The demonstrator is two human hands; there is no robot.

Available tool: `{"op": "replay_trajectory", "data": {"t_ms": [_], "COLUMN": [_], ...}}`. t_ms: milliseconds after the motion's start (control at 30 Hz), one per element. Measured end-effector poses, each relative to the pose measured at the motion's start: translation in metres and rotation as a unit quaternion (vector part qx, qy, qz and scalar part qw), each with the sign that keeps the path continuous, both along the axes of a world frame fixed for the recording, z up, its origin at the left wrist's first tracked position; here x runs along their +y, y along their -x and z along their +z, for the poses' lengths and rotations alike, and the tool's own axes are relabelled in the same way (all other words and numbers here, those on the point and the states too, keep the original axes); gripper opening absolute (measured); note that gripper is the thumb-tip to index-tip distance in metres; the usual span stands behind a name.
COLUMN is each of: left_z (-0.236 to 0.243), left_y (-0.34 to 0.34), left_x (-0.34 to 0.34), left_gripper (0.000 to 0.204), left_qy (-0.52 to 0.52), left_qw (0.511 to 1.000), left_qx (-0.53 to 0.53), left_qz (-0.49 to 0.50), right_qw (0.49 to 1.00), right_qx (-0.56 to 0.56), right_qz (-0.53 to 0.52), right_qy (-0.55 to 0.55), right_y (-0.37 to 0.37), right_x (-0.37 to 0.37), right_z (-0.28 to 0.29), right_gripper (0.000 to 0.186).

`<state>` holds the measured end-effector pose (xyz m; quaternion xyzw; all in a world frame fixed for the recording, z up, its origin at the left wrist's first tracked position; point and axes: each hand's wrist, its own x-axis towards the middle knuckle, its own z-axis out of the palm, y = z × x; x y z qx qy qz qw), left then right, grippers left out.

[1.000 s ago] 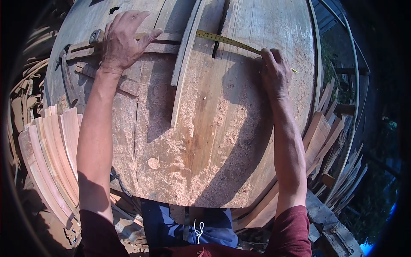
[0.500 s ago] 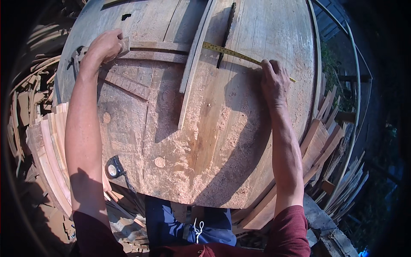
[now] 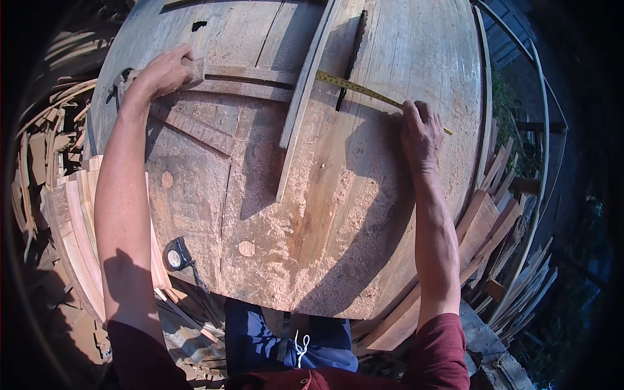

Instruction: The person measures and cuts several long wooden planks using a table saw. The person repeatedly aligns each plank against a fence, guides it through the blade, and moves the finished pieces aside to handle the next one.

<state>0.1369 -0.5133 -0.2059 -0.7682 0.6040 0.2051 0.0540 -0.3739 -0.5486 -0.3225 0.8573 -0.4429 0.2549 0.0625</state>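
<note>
A yellow measuring tape strip (image 3: 357,87) crosses the wooden table from a long upright wooden rail (image 3: 305,91) to my right hand (image 3: 422,134). My right fingers are closed on the strip, and its short end pokes out to their right. At the far left, my left hand (image 3: 166,71) is wrapped round a wooden block (image 3: 197,70) where wooden crosspieces (image 3: 250,91) join toward the rail. The strip passes over a dark narrow slot with a saw blade (image 3: 351,55) in the tabletop. A clamp-like metal piece (image 3: 117,84) shows by my left wrist, partly hidden.
Sawdust covers much of the tabletop (image 3: 325,260). A round black-and-silver object (image 3: 175,255) sits on the near left edge, with a dark strap hanging down. Stacked curved wooden pieces (image 3: 75,227) stand left, more boards (image 3: 484,227) right. A loose wood strip (image 3: 195,132) lies below the crosspieces.
The whole view has shifted slightly, so the table sits a little farther right and lower. Both hands keep the same hold on the block and the tape strip.
</note>
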Motion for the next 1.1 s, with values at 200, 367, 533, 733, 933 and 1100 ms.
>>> {"op": "replay_trajectory", "data": {"t_ms": [200, 367, 533, 733, 933, 1100], "left_z": [-0.004, -0.002, -0.072, -0.089, -0.090, -0.084], "left_y": [-0.003, 0.019, 0.129, 0.145, 0.143, 0.143], "left_x": [0.011, 0.015, 0.024, 0.036, 0.030, 0.029], "left_gripper": [0.036, 0.038, 0.052, 0.062, 0.073, 0.075], "left_qy": [0.062, 0.088, 0.300, 0.288, 0.302, 0.275], "left_qw": [0.987, 0.972, 0.931, 0.939, 0.928, 0.937], "left_qx": [-0.080, -0.157, 0.140, -0.001, 0.000, 0.014], "left_qz": [-0.122, -0.154, -0.154, -0.187, -0.218, -0.214], "right_qw": [1.000, 1.000, 0.997, 0.981, 0.992, 0.997], "right_qx": [-0.002, 0.010, -0.038, -0.044, 0.024, -0.037], "right_qz": [0.002, 0.001, -0.024, -0.168, -0.121, -0.063], "right_qy": [0.002, 0.008, 0.055, 0.082, 0.036, -0.011], "right_y": [0.002, -0.004, -0.002, -0.016, -0.031, -0.037], "right_x": [0.000, -0.003, -0.007, -0.108, -0.211, -0.223], "right_z": [0.000, 0.003, 0.003, 0.023, -0.002, -0.019], "right_gripper": [0.026, 0.027, 0.028, 0.016, 0.011, 0.009]}}
